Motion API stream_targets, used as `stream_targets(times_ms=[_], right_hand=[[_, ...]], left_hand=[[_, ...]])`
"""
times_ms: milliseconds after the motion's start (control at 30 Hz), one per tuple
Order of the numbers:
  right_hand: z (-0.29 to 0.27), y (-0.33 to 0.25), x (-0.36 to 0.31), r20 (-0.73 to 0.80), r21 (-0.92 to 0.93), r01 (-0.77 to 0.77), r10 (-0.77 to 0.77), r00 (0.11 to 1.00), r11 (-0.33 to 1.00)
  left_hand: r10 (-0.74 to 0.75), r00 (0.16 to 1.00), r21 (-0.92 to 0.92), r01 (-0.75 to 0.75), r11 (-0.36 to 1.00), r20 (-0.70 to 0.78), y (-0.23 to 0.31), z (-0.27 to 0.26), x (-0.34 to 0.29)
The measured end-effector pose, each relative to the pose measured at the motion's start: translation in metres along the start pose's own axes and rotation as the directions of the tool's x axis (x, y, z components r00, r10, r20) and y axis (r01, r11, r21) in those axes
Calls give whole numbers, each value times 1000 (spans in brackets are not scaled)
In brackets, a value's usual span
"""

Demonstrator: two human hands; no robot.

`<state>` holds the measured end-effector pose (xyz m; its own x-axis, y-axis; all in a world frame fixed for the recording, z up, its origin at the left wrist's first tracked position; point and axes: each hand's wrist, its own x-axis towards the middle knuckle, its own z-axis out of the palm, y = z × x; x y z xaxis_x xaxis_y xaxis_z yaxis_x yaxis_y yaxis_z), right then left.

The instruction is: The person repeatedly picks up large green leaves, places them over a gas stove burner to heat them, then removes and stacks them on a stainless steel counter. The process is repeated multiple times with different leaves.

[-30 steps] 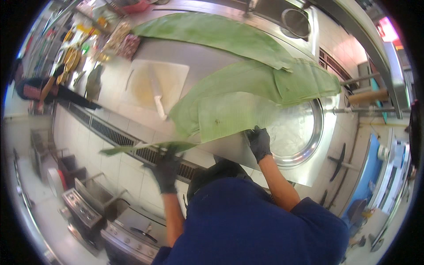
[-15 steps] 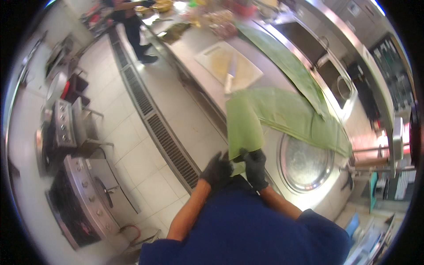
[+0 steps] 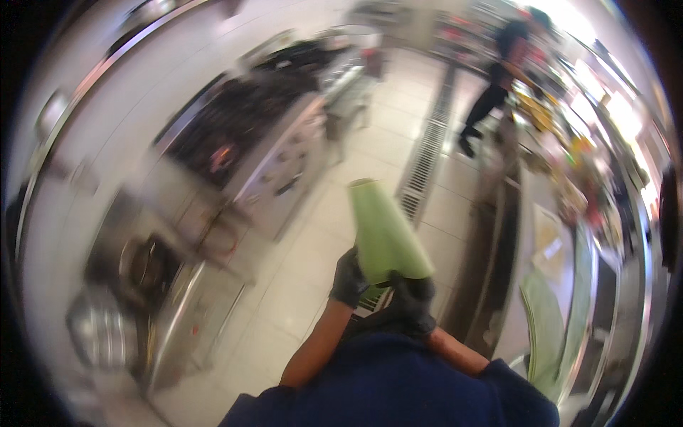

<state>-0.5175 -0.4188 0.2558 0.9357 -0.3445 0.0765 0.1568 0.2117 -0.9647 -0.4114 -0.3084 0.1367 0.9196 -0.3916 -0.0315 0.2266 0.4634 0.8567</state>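
Both my hands wear black gloves and grip the lower end of a folded green banana leaf (image 3: 383, 231), which stands up in front of my chest. My left hand (image 3: 348, 279) holds its left edge and my right hand (image 3: 411, 299) holds its right edge. More green leaves (image 3: 544, 324) lie on the steel counter (image 3: 594, 313) at my right. The picture is blurred by motion.
A cooking range with burners (image 3: 235, 135) and steel equipment (image 3: 135, 285) stand at my left across a tiled floor with a long drain grate (image 3: 427, 160). Another person in dark clothes (image 3: 498, 78) works at the far end of the counter.
I have turned left, away from the counter toward the aisle and the range. The leaf, earlier spread on the counter, is now folded narrow and held upright in both hands.
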Motion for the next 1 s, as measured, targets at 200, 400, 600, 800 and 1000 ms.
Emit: stream_targets(times_ms=[200, 400, 600, 800, 1000], right_hand=[[51, 17, 47, 27, 81, 137, -139, 990, 987], [104, 44, 121, 112, 288, -240, 216, 970, 927], [139, 102, 219, 246, -414, -63, 178, 953, 908], [177, 149, 285, 257, 175, -499, 450, 855, 849], [198, 166, 336, 220, -83, -476, 482, 848, 875]], left_hand=[[177, 838, 63, -170, 984, -516, 46, -132, -17], [20, 793, -649, -513, 561, -609, 107, -197, -60], [303, 419, 433, 259, 863, -856, 199, -246, -62], [422, 384, 205, -492, 846, -821, 265, -346, -34], [399, 725, -96, -536, 839, -562, 307, -410, -24]])
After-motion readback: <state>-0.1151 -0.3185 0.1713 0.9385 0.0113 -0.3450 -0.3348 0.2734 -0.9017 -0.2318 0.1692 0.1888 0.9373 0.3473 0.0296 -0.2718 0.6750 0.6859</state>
